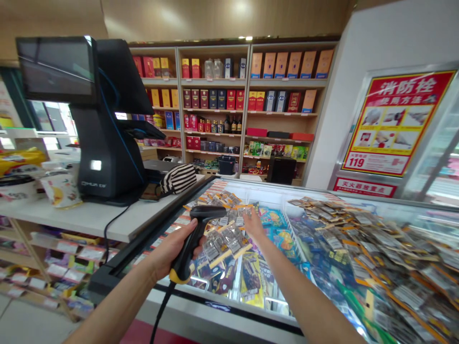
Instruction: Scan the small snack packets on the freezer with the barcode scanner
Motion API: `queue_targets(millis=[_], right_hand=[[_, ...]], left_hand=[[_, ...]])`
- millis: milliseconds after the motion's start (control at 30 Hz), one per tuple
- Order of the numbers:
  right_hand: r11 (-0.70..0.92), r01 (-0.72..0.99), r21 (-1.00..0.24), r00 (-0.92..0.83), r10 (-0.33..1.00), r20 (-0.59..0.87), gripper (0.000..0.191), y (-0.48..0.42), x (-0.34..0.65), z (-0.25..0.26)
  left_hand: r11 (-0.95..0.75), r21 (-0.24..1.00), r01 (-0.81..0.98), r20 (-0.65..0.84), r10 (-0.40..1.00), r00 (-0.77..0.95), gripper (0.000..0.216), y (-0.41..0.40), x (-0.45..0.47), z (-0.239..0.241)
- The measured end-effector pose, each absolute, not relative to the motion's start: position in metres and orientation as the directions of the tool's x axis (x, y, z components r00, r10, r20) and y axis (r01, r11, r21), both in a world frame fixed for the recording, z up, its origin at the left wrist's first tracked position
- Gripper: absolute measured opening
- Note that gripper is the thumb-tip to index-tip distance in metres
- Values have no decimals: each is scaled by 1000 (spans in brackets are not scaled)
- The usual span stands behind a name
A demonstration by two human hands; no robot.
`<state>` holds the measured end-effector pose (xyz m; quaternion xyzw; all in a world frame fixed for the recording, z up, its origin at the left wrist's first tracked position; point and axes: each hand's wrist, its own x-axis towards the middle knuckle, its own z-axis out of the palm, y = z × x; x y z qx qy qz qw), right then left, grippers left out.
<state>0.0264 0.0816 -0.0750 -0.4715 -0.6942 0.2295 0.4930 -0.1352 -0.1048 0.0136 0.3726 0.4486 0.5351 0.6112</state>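
Observation:
My left hand is wrapped round the handle of a black and yellow barcode scanner, its head pointing right and its cord hanging down. My right hand reaches over the glass-topped freezer, its fingers closed on a small clear packet at the far side of a pile. Nearer to me, just below the scanner's head, lie more small packets with printed labels and orange edges. Coloured bags of frozen goods show through the glass. My right fingertips are partly hidden.
To the left, a counter bears a black till, a striped pouch and cups. A large heap of packets covers the freezer's right side. Shelves of boxed goods stand behind; a red poster hangs right.

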Motion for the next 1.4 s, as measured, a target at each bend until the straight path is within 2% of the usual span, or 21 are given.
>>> queue_targets(millis=[167,333,500,667,767,833,1000,1167,1267,1400], right_hand=[[343,555,-757,-123,935,334,55,70,6,-71],[299,674,-676,-99,943,318,58,68,43,-64],[110,893,-436,71,923,378,54,64,135,-59],[-91,983,-160,157,865,476,48,57,221,-65],[-159,986,-58,167,864,475,41,54,240,-71],[-122,992,-39,127,884,451,37,53,237,-73],[139,976,-168,-72,932,355,29,56,210,-69],[46,958,-282,44,952,304,27,67,209,-64],[94,872,-480,49,959,278,25,72,206,-66],[220,619,-754,164,903,397,33,69,191,-69]], left_hand=[[159,937,-312,-154,987,41,29,-106,-136,13],[174,937,-302,-158,985,75,27,-102,-124,13],[213,926,-313,-175,974,144,28,-93,-102,13],[213,927,-308,-153,966,210,28,-84,-84,11],[224,929,-295,-157,959,234,28,-81,-79,9],[218,934,-284,-149,958,245,29,-80,-78,8],[218,937,-274,-147,955,258,30,-81,-78,8],[238,933,-271,-175,956,237,30,-87,-82,14],[229,933,-278,-168,960,226,29,-90,-84,16],[228,933,-277,-165,958,235,29,-95,-87,19]])
